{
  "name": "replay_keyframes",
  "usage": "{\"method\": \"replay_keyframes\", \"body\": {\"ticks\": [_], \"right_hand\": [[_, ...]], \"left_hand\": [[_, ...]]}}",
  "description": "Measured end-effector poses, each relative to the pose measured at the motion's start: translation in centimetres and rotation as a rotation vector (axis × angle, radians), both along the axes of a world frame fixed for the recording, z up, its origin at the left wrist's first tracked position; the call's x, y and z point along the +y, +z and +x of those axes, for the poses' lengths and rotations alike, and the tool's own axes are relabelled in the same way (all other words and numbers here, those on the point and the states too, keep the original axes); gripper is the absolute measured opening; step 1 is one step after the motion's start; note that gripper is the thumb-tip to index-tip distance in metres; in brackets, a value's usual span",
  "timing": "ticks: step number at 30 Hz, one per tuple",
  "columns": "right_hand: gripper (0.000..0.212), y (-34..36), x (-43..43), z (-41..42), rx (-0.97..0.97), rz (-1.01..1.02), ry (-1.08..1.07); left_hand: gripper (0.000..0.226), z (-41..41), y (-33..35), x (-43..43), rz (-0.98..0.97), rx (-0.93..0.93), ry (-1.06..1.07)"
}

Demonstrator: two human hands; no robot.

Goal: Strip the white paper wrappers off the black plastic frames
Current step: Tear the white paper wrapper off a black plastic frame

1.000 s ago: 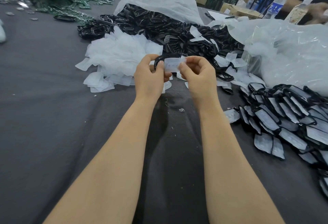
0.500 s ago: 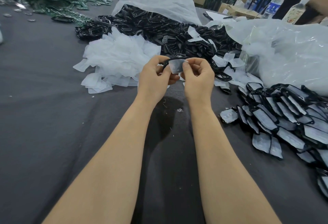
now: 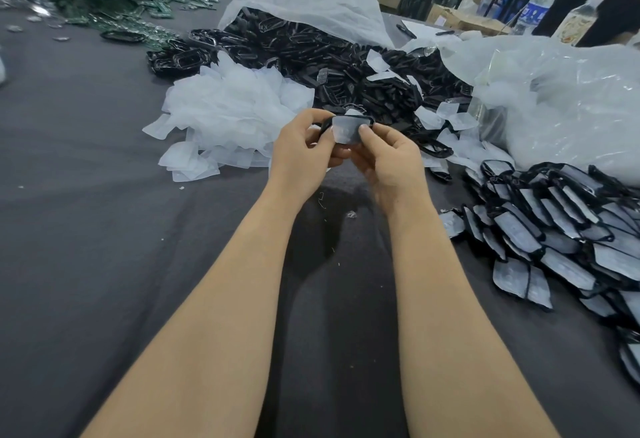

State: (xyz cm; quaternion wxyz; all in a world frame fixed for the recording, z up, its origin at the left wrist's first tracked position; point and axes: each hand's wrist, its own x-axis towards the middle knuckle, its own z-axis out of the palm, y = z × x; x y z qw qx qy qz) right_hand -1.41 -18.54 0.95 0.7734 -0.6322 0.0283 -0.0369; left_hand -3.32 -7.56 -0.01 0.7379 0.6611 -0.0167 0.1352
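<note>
Both hands are up over the dark grey tablecloth (image 3: 86, 229), and between them sits one black plastic frame (image 3: 325, 125) in its white paper wrapper (image 3: 348, 131). The left hand (image 3: 301, 150) curls round the frame's left end. The right hand (image 3: 391, 163) pinches the wrapper, thumb on its face. Just beyond the left hand lies a heap of loose white wrappers (image 3: 225, 111). Off to the right of the right hand is a pile of wrapped black frames (image 3: 561, 222).

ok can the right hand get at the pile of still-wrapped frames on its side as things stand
Probably yes, once freed: the right hand pinches the white wrapper on the held frame, but only bare dark cloth lies between it and the wrapped pile.
</note>
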Motion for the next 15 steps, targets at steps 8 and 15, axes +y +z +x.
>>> {"method": "replay_keyframes", "body": {"ticks": [8, 15], "right_hand": [[0.016, -0.48, -0.39, 0.05, -0.103, -0.321, -0.033], [0.01, -0.66, -0.31, 0.14, -0.128, -0.358, -0.043]], "left_hand": [[0.016, 0.34, -0.3, 0.11, 0.154, -0.017, 0.052], [0.02, 0.53, -0.37, 0.21, 0.177, -0.016, 0.081]]}}
